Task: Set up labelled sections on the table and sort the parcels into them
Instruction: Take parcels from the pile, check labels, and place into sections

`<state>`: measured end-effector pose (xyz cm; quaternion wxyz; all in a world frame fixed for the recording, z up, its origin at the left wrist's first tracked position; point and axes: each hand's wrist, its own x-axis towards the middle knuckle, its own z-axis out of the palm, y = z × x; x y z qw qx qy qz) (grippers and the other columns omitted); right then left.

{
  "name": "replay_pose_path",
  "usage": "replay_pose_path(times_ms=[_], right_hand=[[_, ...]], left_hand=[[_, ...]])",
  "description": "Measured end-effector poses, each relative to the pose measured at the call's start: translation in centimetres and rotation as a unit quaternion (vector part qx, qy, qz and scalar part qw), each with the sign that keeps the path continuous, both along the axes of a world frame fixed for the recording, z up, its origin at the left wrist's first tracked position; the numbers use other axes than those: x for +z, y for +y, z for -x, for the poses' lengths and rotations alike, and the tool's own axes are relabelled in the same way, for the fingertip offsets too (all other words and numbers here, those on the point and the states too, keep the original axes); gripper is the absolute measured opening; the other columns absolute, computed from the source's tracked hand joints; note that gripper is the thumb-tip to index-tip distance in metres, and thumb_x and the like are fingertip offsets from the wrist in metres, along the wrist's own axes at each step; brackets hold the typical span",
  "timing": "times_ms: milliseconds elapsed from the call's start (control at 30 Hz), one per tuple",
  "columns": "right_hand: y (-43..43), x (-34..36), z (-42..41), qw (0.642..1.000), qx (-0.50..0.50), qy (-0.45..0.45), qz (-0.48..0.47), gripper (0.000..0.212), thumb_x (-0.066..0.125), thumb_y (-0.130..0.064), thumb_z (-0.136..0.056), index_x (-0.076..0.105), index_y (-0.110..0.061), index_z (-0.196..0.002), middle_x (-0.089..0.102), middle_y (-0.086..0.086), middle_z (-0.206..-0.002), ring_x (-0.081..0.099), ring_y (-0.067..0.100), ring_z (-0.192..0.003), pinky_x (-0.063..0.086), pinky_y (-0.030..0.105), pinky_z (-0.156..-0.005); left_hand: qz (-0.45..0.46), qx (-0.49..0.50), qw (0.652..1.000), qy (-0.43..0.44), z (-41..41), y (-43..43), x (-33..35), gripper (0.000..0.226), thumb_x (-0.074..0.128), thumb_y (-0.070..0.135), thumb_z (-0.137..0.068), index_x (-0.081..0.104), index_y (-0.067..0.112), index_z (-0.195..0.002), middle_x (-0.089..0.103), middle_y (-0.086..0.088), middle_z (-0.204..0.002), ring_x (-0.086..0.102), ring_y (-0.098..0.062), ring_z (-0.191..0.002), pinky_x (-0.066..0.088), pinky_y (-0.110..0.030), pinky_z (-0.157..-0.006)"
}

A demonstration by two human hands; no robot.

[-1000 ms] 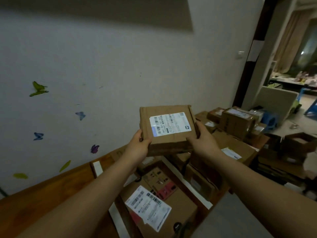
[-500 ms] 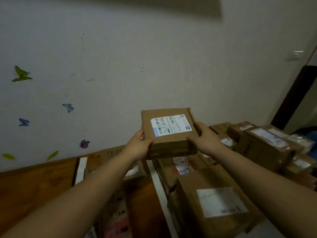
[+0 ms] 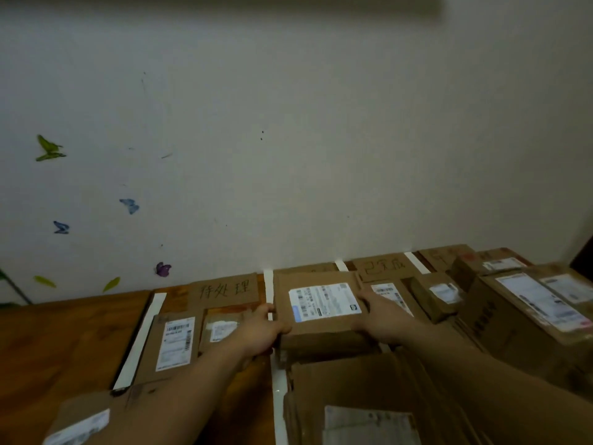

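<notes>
Tape dividers (image 3: 142, 338) and cardboard labels (image 3: 224, 289) are set on the counter (image 3: 64, 342). Left grip (image 3: 260, 329) and right grip (image 3: 382, 319) clasp one parcel (image 3: 321, 303); placement pending.

待处理 sign (image 3: 224, 289); 已完成 sign (image 3: 384, 266)

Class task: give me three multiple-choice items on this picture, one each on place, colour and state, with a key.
1. Relative to the handwritten cardboard sign, the held parcel is: A left; B right; C on it.
2. The wall butterfly nearest the table is: A purple; B red; C white.
3. The parcel is: A untouched; B gripped at both sides; C gripped at one side.
Key: 1 B, it lies right of the tape strip beside the sign. 2 A, purple wings. 3 B, left hand and right hand each grip an edge.
</notes>
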<state>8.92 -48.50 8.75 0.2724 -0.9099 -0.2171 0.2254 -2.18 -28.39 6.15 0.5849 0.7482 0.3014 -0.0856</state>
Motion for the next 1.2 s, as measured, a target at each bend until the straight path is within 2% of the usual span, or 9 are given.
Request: replay_pose_path(times_ms=[167,400,600,700,767,833,967,1033,1200], right_hand=[[-0.5,-1.1,-0.6,0.998,0.039,-0.007,0.041,0.049,0.057,-0.029,-0.094,0.040,-0.032,-0.140,0.049,-0.005,-0.142,0.045,0.017,-0.130,0.037,0.035,-0.105],[-1.2,-2.1,-1.7,0.996,0.046,0.000,0.079,0.052,0.060,-0.026,-0.092,0.041,-0.030,-0.140,0.051,-0.005,-0.139,0.047,0.017,-0.127,0.039,0.035,-0.104],[-1.2,-2.7,-1.9,0.991,0.060,-0.022,0.115,0.052,0.055,-0.031,-0.094,0.037,-0.030,-0.143,0.048,-0.002,-0.143,0.047,0.020,-0.128,0.041,0.040,-0.106],[-1.0,-3.1,-2.3,0.984,0.056,-0.071,0.154,0.065,0.054,-0.047,-0.091,0.027,-0.030,-0.147,0.036,0.004,-0.150,0.037,0.025,-0.135,0.034,0.047,-0.111],[-0.6,-3.3,-2.4,0.976,0.074,-0.104,0.178,0.070,0.048,-0.055,-0.091,0.022,-0.028,-0.150,0.021,0.004,-0.156,0.027,0.026,-0.140,0.027,0.048,-0.113],[-0.3,-3.5,-2.2,0.969,0.100,-0.111,0.195,0.066,0.043,-0.056,-0.093,0.025,-0.026,-0.149,0.016,0.002,-0.158,0.026,0.024,-0.140,0.026,0.044,-0.113],[0.0,-3.6,-2.1,0.967,0.110,-0.118,0.199,0.067,0.045,-0.057,-0.092,0.028,-0.025,-0.148,0.009,0.003,-0.160,0.030,0.024,-0.139,0.027,0.042,-0.113],[0.5,-3.0,-2.5,0.965,0.122,-0.113,0.204,0.069,0.050,-0.056,-0.089,0.029,-0.025,-0.146,0.013,0.006,-0.159,0.030,0.026,-0.138,0.027,0.043,-0.112],[3.8,0.1,-0.9,0.957,0.172,-0.150,0.179,0.056,0.054,-0.054,-0.087,0.043,-0.027,-0.135,0.047,0.003,-0.138,0.045,0.022,-0.122,0.037,0.040,-0.099]], left_hand=[[0.003,-0.008,0.999,0.035,-0.3,-0.4,-1.8,0.046,0.066,0.021,-0.082,0.042,0.033,-0.119,0.063,-0.001,-0.109,0.064,-0.021,-0.097,0.054,-0.043,-0.089],[0.007,-0.004,0.999,0.053,-0.6,-1.2,-3.5,0.037,0.065,0.014,-0.082,0.044,0.029,-0.109,0.068,-0.006,-0.102,0.067,-0.023,-0.094,0.055,-0.045,-0.088],[-0.037,-0.034,0.996,0.072,-1.1,-0.7,-3.9,0.052,0.067,0.020,-0.080,0.037,0.025,-0.123,0.064,-0.003,-0.108,0.064,-0.020,-0.098,0.054,-0.039,-0.089],[-0.153,-0.088,0.984,0.003,-2.0,-0.6,-3.5,0.091,0.074,0.020,-0.074,0.017,0.032,-0.144,0.039,-0.002,-0.142,0.045,-0.024,-0.127,0.050,-0.036,-0.095],[-0.289,-0.192,0.938,-0.015,-2.5,-0.9,-3.1,0.084,0.065,0.032,-0.082,0.013,0.037,-0.149,0.011,0.002,-0.158,0.015,-0.028,-0.144,0.030,-0.049,-0.112],[-0.383,-0.264,0.885,0.020,-2.6,-1.4,-3.1,0.070,0.047,0.047,-0.092,0.010,0.035,-0.150,-0.001,0.005,-0.160,-0.005,-0.024,-0.146,0.007,-0.049,-0.117],[-0.388,-0.275,0.878,0.060,-2.7,-1.0,-3.3,0.069,0.043,0.053,-0.093,0.010,0.034,-0.150,-0.002,0.005,-0.160,-0.007,-0.025,-0.146,0.004,-0.049,-0.117],[-0.390,-0.276,0.876,0.065,-2.5,-0.4,-2.6,0.072,0.046,0.053,-0.091,0.010,0.034,-0.151,-0.003,0.005,-0.160,-0.007,-0.027,-0.146,0.004,-0.049,-0.117],[-0.395,-0.179,0.898,0.070,1.6,3.6,0.4,0.072,0.050,0.051,-0.091,0.011,0.036,-0.150,-0.001,0.002,-0.160,-0.006,-0.025,-0.147,0.006,-0.049,-0.118]])
